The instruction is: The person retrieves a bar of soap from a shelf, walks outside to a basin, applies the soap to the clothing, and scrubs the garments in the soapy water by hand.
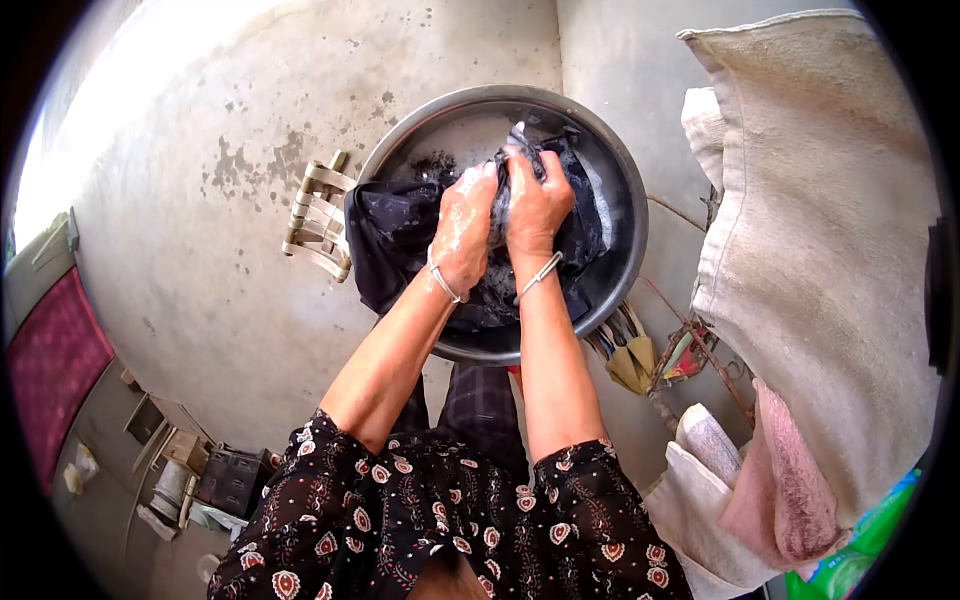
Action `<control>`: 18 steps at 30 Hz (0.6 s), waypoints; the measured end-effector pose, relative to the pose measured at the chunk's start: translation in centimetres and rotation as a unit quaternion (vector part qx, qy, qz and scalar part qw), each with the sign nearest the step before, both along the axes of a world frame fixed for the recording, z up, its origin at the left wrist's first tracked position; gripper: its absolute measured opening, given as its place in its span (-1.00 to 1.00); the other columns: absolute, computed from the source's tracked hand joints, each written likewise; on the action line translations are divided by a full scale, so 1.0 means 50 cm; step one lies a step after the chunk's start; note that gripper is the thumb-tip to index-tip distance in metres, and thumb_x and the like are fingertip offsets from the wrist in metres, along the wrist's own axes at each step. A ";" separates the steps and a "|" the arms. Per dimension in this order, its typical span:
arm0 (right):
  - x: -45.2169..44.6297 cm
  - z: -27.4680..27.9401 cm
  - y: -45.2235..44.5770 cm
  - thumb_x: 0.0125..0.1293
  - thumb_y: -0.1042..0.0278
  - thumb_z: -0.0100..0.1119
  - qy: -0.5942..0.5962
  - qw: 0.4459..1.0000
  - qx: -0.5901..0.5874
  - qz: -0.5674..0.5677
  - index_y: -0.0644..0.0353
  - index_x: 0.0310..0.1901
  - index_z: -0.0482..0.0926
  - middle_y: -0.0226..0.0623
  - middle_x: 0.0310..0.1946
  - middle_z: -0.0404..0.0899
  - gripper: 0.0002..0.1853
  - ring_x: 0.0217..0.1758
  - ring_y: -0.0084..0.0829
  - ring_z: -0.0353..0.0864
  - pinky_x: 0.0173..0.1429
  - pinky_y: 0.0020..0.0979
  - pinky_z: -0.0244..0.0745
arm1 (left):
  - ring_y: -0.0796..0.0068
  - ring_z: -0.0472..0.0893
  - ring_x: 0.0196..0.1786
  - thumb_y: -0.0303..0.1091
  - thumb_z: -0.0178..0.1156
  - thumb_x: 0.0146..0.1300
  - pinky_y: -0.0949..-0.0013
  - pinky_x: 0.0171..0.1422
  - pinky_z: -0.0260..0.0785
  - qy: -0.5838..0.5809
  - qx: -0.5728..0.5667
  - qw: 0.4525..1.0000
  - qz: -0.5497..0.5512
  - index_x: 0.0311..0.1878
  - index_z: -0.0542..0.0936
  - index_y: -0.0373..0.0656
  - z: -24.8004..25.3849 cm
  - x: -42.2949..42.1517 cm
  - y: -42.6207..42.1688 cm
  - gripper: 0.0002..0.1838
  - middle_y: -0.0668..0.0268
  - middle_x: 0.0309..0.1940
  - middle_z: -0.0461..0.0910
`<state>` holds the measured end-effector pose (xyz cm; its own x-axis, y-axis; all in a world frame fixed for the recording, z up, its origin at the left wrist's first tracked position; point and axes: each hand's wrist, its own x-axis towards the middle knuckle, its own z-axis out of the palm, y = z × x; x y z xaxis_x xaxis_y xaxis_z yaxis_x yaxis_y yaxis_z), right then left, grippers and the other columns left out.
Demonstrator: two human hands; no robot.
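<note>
A wide metal basin (632,215) stands in front of me, holding soapy water and a dark wet garment (395,235). Part of the cloth hangs over the basin's left rim. My left hand (465,220), streaked with suds, is closed on a bunched fold of the garment near the middle of the basin. Right beside it, my right hand (538,200) grips the same cloth, with a foamy twist of it showing above the fingers. The two hands almost touch. Some fingertips are hidden by the cloth and foam.
A small woven stool (322,215) stands left of the basin. Beige towels (820,170) hang on the right, with a pink cloth (785,480) below. Bundled sticks or tools (630,360) lie by the basin's lower right. A black crate (232,480) sits at lower left.
</note>
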<state>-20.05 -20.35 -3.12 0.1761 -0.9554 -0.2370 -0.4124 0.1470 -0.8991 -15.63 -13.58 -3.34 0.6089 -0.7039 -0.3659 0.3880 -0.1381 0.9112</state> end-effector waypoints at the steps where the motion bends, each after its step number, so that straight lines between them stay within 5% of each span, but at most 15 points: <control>1: -0.004 -0.009 -0.008 0.14 0.35 0.21 0.018 1.000 0.000 0.006 0.28 -0.46 0.49 -0.27 -0.64 0.49 -0.82 -0.55 -0.58 0.30 -0.41 -0.46 0.32 | 0.53 0.48 -0.27 -0.34 -0.02 0.27 0.34 -0.25 0.31 0.211 -0.005 0.975 0.066 -0.25 0.46 -0.22 0.010 -0.002 -0.008 -0.84 0.25 -0.36 0.50; 2: -0.007 -0.008 0.007 0.11 0.33 0.25 0.003 1.000 -0.016 0.006 0.27 -0.45 0.47 -0.20 -0.62 0.51 -0.80 -0.56 -0.40 0.40 -0.41 -0.39 0.36 | 0.57 0.44 -0.30 -0.27 -0.04 0.29 0.37 -0.25 0.30 0.229 0.002 0.972 0.046 -0.25 0.50 -0.19 -0.025 0.000 -0.002 -0.80 0.24 -0.33 0.52; 3: -0.008 0.001 0.032 0.08 0.31 0.28 -0.014 0.999 -0.034 0.005 0.26 -0.45 0.46 -0.12 -0.60 0.52 -0.77 -0.58 -0.22 0.49 -0.41 -0.33 0.39 | 0.68 0.37 -0.40 -0.18 -0.05 0.33 0.44 -0.33 0.27 0.041 0.059 0.997 -0.039 -0.37 0.48 -0.09 0.010 0.020 -0.009 -0.76 0.40 -0.45 0.45; 5: -0.016 0.038 0.094 0.04 0.28 0.33 -0.042 0.997 -0.039 0.055 0.24 -0.51 0.40 -0.12 -0.64 0.47 -0.71 -0.57 -0.18 0.52 -0.42 -0.32 0.40 | 0.71 0.30 -0.50 -0.14 -0.03 0.32 0.48 -0.41 0.22 0.276 0.046 0.960 0.012 -0.47 0.40 -0.07 -0.015 0.053 -0.015 -0.72 0.49 -0.57 0.33; 6: -0.013 0.032 0.083 0.05 0.28 0.32 -0.019 0.998 -0.035 0.048 0.25 -0.51 0.41 -0.11 -0.64 0.47 -0.72 -0.57 -0.16 0.51 -0.42 -0.31 0.40 | 0.74 0.25 -0.56 -0.15 0.01 0.31 0.49 -0.48 0.18 0.280 0.049 0.957 0.048 -0.53 0.32 -0.06 -0.004 0.043 -0.022 -0.68 0.55 -0.62 0.22; 7: -0.015 0.025 0.072 0.06 0.27 0.30 0.005 0.999 -0.026 0.042 0.26 -0.52 0.41 -0.09 -0.63 0.48 -0.72 -0.57 -0.14 0.50 -0.42 -0.30 0.40 | 0.74 0.31 -0.49 -0.18 0.04 0.29 0.51 -0.40 0.22 -0.128 0.074 0.986 -0.083 -0.47 0.42 -0.10 -0.047 0.024 0.004 -0.74 0.52 -0.56 0.34; 9: -0.010 0.002 -0.004 0.10 0.18 0.27 0.031 0.999 0.038 -0.012 0.28 -0.49 0.46 -0.04 -0.61 0.52 -0.69 -0.57 -0.09 0.49 -0.43 -0.27 0.38 | 0.73 0.39 -0.39 -0.23 0.05 0.27 0.52 -0.29 0.28 0.108 0.148 0.982 -0.037 -0.33 0.51 -0.15 0.039 0.003 -0.016 -0.81 0.48 -0.44 0.47; 11: -0.016 -0.021 -0.009 0.10 0.19 0.27 0.066 0.998 0.007 0.015 0.28 -0.49 0.46 -0.05 -0.62 0.53 -0.70 -0.57 -0.12 0.50 -0.42 -0.27 0.39 | 0.71 0.46 -0.29 -0.22 0.06 0.27 0.51 -0.21 0.32 0.265 0.072 0.961 0.042 -0.24 0.55 -0.16 0.033 -0.001 -0.010 -0.79 0.43 -0.35 0.53; 13: -0.008 0.024 0.053 0.08 0.26 0.29 -0.027 0.999 -0.021 0.025 0.26 -0.47 0.44 -0.09 -0.62 0.49 -0.73 -0.55 -0.11 0.52 -0.40 -0.28 0.41 | 0.68 0.45 -0.35 -0.19 0.03 0.29 0.49 -0.26 0.31 -0.115 0.158 0.974 -0.116 -0.32 0.53 -0.13 0.011 0.033 -0.009 -0.78 0.43 -0.41 0.50; 15: -0.007 0.060 0.094 0.06 0.26 0.31 -0.009 0.994 -0.078 0.080 0.24 -0.46 0.41 -0.10 -0.61 0.47 -0.72 -0.53 -0.10 0.54 -0.40 -0.29 0.41 | 0.65 0.40 -0.44 -0.19 0.00 0.33 0.46 -0.34 0.27 0.064 0.102 0.991 -0.057 -0.43 0.44 -0.10 -0.024 0.058 -0.016 -0.75 0.47 -0.52 0.40; 17: -0.012 0.013 0.053 0.06 0.20 0.30 -0.014 0.998 -0.040 0.048 0.25 -0.46 0.41 -0.07 -0.57 0.51 -0.68 -0.47 -0.02 0.53 -0.36 -0.23 0.42 | 0.67 0.38 -0.40 -0.19 -0.01 0.34 0.48 -0.32 0.26 -0.152 0.079 0.974 -0.149 -0.41 0.45 -0.12 -0.006 0.030 0.003 -0.74 0.50 -0.51 0.38; 18: -0.019 -0.025 0.013 0.07 0.12 0.29 0.084 0.994 -0.038 0.058 0.26 -0.44 0.43 -0.06 -0.54 0.52 -0.65 -0.45 0.01 0.53 -0.34 -0.18 0.41 | 0.64 0.37 -0.37 -0.19 -0.02 0.34 0.45 -0.29 0.26 0.149 0.048 0.986 0.057 -0.41 0.45 -0.16 -0.012 -0.001 -0.005 -0.72 0.48 -0.50 0.39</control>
<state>-21.02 -19.68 -4.35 0.2509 -0.9468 -0.2013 -0.5683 0.0242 -0.8224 -15.67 -13.80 -3.92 0.5377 -0.5909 -0.6015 0.6543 -0.1576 0.7397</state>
